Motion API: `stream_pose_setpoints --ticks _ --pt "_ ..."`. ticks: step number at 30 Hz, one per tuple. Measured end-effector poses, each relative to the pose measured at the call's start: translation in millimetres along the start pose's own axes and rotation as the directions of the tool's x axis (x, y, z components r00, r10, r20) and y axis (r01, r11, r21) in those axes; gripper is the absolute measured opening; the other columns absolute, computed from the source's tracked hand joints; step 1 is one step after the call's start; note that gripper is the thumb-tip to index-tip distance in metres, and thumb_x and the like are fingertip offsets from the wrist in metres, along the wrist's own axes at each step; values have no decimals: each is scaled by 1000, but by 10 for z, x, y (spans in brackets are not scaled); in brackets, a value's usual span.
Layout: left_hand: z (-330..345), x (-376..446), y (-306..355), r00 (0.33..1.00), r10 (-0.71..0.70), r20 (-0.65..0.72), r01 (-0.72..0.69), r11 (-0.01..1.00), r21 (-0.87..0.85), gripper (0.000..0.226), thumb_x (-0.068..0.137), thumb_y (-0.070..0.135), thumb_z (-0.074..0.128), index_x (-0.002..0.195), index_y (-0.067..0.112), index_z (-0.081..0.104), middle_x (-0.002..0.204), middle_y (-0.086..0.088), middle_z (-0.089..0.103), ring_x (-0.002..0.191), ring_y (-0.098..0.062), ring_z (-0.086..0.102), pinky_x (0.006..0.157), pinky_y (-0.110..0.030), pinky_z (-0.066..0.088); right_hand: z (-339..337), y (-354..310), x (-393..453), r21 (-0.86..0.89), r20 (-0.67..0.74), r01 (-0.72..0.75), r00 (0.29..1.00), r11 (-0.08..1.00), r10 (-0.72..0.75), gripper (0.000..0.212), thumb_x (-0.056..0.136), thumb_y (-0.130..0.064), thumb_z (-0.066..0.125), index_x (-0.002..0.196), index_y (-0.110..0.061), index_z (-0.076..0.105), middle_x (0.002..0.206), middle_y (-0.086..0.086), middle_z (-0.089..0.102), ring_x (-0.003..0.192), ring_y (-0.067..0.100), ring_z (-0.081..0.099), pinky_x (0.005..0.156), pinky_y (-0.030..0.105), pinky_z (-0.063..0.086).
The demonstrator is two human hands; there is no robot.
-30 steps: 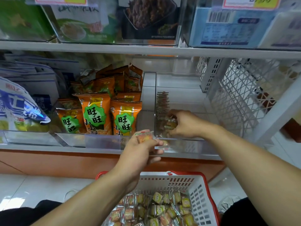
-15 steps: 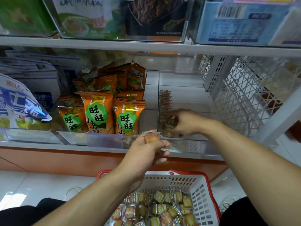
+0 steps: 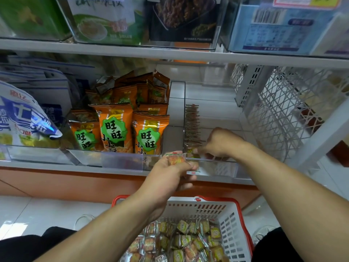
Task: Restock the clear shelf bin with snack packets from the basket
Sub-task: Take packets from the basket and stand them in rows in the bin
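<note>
Snack packet [image 3: 175, 159] pinched in left hand [image 3: 170, 174] grip, just before clear bin [image 3: 213, 168]

2 hands in frame: left hand [image 3: 171, 173], right hand [image 3: 220, 143]. 1 basket [image 3: 234, 220], lower centre, small packets inside too many to count. 3 orange bags [image 3: 115, 127] front row, centre left; more behind, count unclear.

— Where's the basket [image 3: 233, 220]?
— At six o'clock, below the shelf [image 3: 75, 166], packets [image 3: 181, 241] inside.
— And the clear bin [image 3: 213, 167]?
— On the shelf, at three o'clock of the snack bags [image 3: 115, 129].
</note>
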State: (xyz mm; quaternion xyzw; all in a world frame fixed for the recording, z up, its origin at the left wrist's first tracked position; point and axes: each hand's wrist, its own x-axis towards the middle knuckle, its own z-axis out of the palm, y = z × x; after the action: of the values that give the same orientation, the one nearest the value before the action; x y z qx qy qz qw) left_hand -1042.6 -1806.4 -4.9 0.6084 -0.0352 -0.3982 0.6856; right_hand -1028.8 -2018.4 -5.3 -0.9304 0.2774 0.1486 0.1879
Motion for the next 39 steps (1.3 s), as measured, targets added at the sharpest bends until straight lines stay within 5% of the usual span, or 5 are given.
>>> stream_pose_setpoints --ticks 4,8,20,34,39 --pt "6 8 -2 1000 -10 -6 10 1000 2 28 95 14 70 120 2 64 108 -8 78 83 -15 74 70 -26 60 29 -30 40 -97 168 -10 985 995 27 27 92 -35 65 81 -10 70 61 -5 70 49 14 65 45 21 47" --pt "15 16 -7 1000 -18 -11 18 1000 14 32 96 14 68 124 0 62 107 -8 79 82 -15 73 67 -24 59 112 -49 134 -202 298 47 954 978 15 16 90 -33 67 87 -17 66 96 2 63 84 21 60 72 28 46" --pt "7 12 8 1000 -27 -2 27 1000 17 27 96 15 68 120 4 61 103 -4 80 83 -15 74 68 -25 61 -28 53 157 9 476 88 876 996 -82 18 94 -11 64 79 -18 70 61 -11 70 49 2 63 45 17 47" --pt "-11 -17 13 998 -49 -37 50 998 35 31 95 16 69 122 3 63 101 -4 80 83 -15 76 70 -26 62 -12 144 57 356 415 -119 909 927 -42 19 102 -21 57 97 -9 70 94 9 76 76 22 67 62 27 51" --pt "-24 -5 14 998 -50 -48 52 998 38 37 90 12 75 123 4 61 100 -6 79 85 -17 76 74 -29 62 -26 90 33 266 407 -145 913 953 25 25 105 -22 50 89 -11 65 64 -3 75 45 11 65 40 16 44"
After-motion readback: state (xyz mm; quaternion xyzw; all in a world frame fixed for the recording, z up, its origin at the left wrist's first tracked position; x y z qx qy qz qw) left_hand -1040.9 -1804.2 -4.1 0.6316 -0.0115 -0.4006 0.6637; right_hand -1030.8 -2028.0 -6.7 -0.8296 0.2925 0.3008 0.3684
